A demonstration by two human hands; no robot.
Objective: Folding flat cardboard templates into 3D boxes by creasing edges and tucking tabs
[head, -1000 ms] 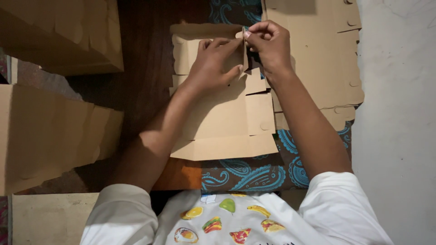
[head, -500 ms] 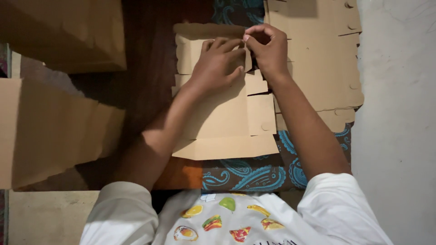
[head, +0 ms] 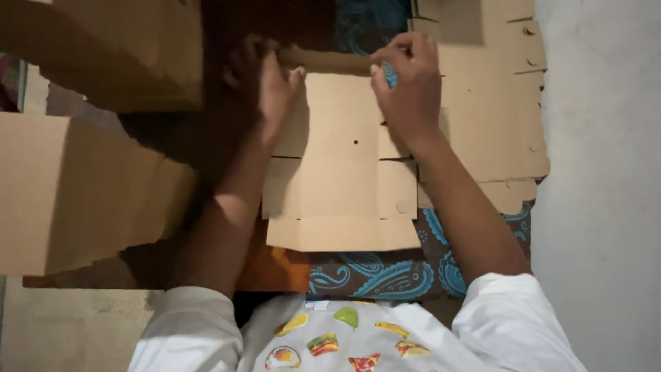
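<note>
Currently, the flat brown die-cut cardboard box blank (head: 341, 162) lies on the dark wooden floor board (head: 275, 270) directly ahead of the person, partly over the blue paisley-patterned cloth (head: 385, 275); its far flap (head: 323, 60) now stands folded up along the top crease, whereas half a second ago both hands were bunched together at the upper right corner of the blank; the hands have since spread apart along that edge. Left hand (head: 265, 86): fingers curled together over the left end of the raised flap, thumb pressed against the panel below; right hand (head: 407, 86): fingertips pinched on the right end of the same flap. Judged from this, the fold at the far edge is in progress; side panels and near flap remain flat. Stack of flat brown cardboard blanks (head: 492, 103): just beside on the right; assembled brown cardboard boxes (head: 76, 189): to the left.
</note>
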